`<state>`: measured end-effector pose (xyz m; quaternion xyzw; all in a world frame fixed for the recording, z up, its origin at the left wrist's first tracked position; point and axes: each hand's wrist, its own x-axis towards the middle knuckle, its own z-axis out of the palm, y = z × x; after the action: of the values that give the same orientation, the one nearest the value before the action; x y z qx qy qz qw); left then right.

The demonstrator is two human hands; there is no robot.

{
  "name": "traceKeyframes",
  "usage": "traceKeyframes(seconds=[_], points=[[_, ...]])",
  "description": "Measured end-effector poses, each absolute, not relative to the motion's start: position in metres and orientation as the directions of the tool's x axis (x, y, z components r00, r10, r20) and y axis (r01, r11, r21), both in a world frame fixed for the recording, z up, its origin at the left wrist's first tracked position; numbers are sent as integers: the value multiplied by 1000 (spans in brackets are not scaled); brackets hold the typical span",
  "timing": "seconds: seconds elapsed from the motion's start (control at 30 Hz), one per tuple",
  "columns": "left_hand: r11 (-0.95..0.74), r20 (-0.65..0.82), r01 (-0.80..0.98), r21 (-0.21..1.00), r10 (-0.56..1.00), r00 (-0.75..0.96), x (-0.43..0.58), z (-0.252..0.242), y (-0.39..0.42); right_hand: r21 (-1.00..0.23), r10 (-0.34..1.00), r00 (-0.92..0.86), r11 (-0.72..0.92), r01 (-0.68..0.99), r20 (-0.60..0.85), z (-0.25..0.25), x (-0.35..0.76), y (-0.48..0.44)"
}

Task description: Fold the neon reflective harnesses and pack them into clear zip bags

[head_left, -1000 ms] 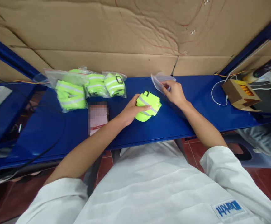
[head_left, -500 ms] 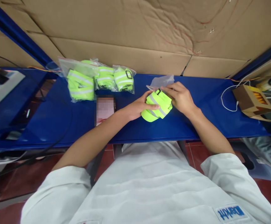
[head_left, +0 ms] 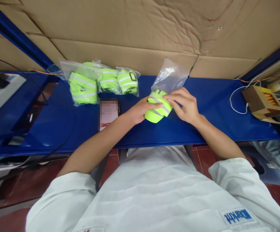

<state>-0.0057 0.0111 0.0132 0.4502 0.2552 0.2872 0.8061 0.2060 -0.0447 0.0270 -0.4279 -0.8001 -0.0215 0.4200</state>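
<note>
My left hand (head_left: 140, 109) is wrapped round a folded neon-yellow reflective band (head_left: 157, 109) held just above the blue bench (head_left: 58, 129). My right hand (head_left: 184, 104) pinches the mouth of a clear plastic bag (head_left: 170, 77), which stands up over the far end of the band. The band's upper end sits at the bag's opening. Both hands are closed and almost touch each other at the middle of the bench.
Three clear bags with the same neon-yellow bands (head_left: 101, 82) lie at the back left of the bench. A blurred card (head_left: 108, 112) lies left of my left hand. A small brown cardboard box (head_left: 263, 103) and white cable (head_left: 236, 96) sit at the right. Cardboard sheets (head_left: 130, 32) form the back wall.
My right hand picked up the clear bag from the bench and brought it to the band. The bag now stands raised over the band's far end, held by the left hand throughout.
</note>
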Motion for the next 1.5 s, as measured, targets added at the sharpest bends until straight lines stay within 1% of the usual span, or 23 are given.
traceKeyframes(seconds=[0.07, 0.13, 0.27, 0.47, 0.57, 0.63, 0.73, 0.8, 0.87, 0.93, 0.97, 1.03, 1.07, 1.1, 1.13, 1.23, 1.3, 1.4, 1.43, 1.5], points=[[405, -120, -264, 875, 711, 693, -7, 16, 11, -249, 605, -343, 684, 685, 719, 26, 207, -46], [373, -82, -300, 878, 735, 673, -7, 18, 11, -216, 593, -362, 686, 695, 719, 27, 211, -45], [339, -69, -338, 878, 788, 611, -5, 16, 13, -199, 652, -383, 637, 745, 654, 31, 221, -43], [250, -33, -422, 872, 888, 458, -1, 14, 10, -155, 688, -318, 532, 833, 652, 26, 219, -37], [225, -21, -425, 877, 902, 432, 0, 12, 11, -195, 736, -300, 504, 841, 607, 20, 219, -32], [196, 1, -443, 875, 914, 407, 1, 11, 12, -253, 754, -302, 522, 815, 583, 18, 222, -30], [140, 46, -486, 862, 935, 352, 3, 9, 14, -324, 747, -314, 572, 754, 586, 17, 225, -28], [132, 58, -489, 862, 933, 355, 4, 7, 15, -333, 722, -339, 614, 716, 603, 15, 225, -29], [135, 58, -485, 864, 930, 362, 4, 4, 15, -314, 695, -376, 651, 691, 614, 12, 220, -30], [129, 50, -487, 864, 940, 338, 5, 1, 14, -319, 688, -387, 665, 676, 614, 7, 210, -32], [117, 48, -487, 866, 949, 313, 5, 0, 13, -350, 699, -365, 657, 668, 615, 5, 205, -32], [85, 51, -484, 871, 964, 260, 5, -2, 14, -465, 736, -274, 625, 627, 619, 1, 196, -33], [74, 54, -483, 872, 968, 246, 5, -2, 14, -519, 757, -227, 601, 608, 612, 0, 194, -32], [76, 54, -482, 873, 967, 250, 5, -2, 16, -547, 772, -194, 580, 603, 605, 0, 193, -31], [93, 47, -479, 873, 961, 272, 4, -2, 17, -544, 778, -180, 564, 621, 602, 0, 194, -29], [184, 5, -454, 872, 924, 384, 3, 0, 22, -416, 782, -166, 483, 770, 600, 4, 204, -26], [198, 6, -461, 865, 915, 404, 4, 0, 23, -367, 802, -128, 401, 840, 583, 6, 209, -26], [155, 42, -509, 846, 934, 354, 5, -1, 24, -384, 842, -97, 341, 858, 531, 5, 208, -29], [141, 52, -518, 844, 939, 339, 6, -1, 24, -396, 843, -98, 348, 850, 530, 4, 206, -29], [117, 66, -524, 844, 946, 317, 7, -4, 23, -424, 814, -106, 403, 811, 571, 0, 199, -28]])
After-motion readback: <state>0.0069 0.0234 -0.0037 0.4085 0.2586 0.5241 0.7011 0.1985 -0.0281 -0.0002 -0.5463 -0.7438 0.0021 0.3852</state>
